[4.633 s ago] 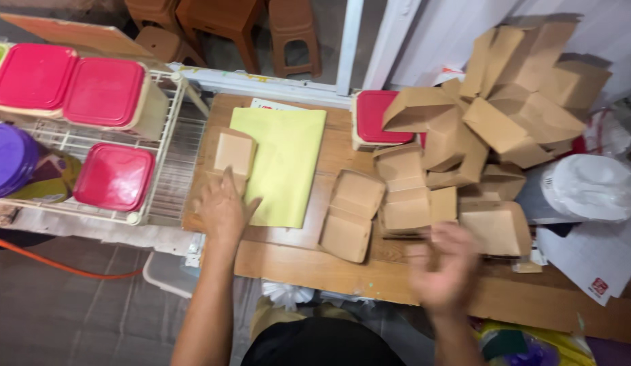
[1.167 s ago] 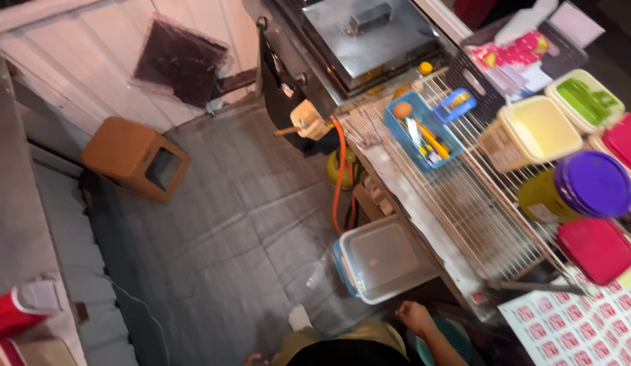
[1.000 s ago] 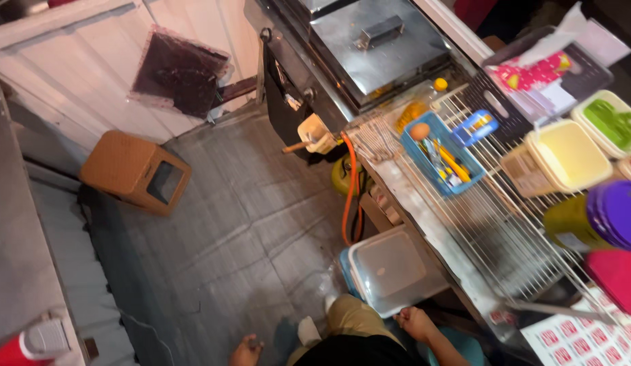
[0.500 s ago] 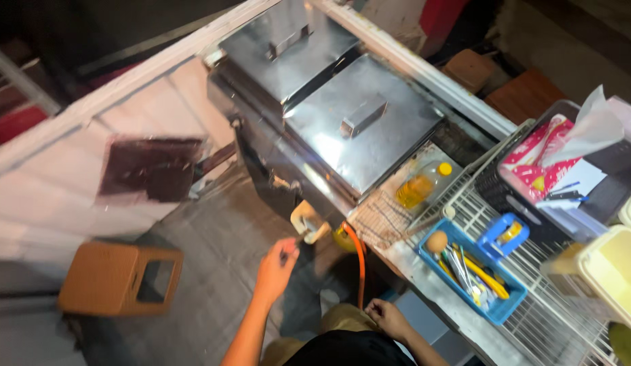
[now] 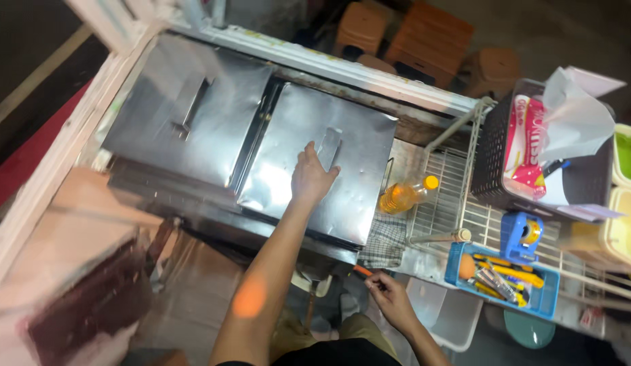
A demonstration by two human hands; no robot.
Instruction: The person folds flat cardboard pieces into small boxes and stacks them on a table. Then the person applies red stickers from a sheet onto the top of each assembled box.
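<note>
Looking down, I see two steel lids side by side on a metal cooker; my left hand [image 5: 312, 177] lies flat and open on the right lid [image 5: 322, 173], fingers touching its handle [image 5: 329, 148], gripping nothing. My right hand [image 5: 390, 299] hangs low beside a checked cloth [image 5: 386, 242], fingers loosely curled, empty. An oil bottle [image 5: 405, 196] lies just right of the lid.

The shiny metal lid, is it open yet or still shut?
Still shut. Both metal lids lie flat on the steel box. The left hand is touching the handle of the right lid, but has not lifted it. The left lid is untouched. The right hand hangs low by the orange hose. Lifting is left.
</note>
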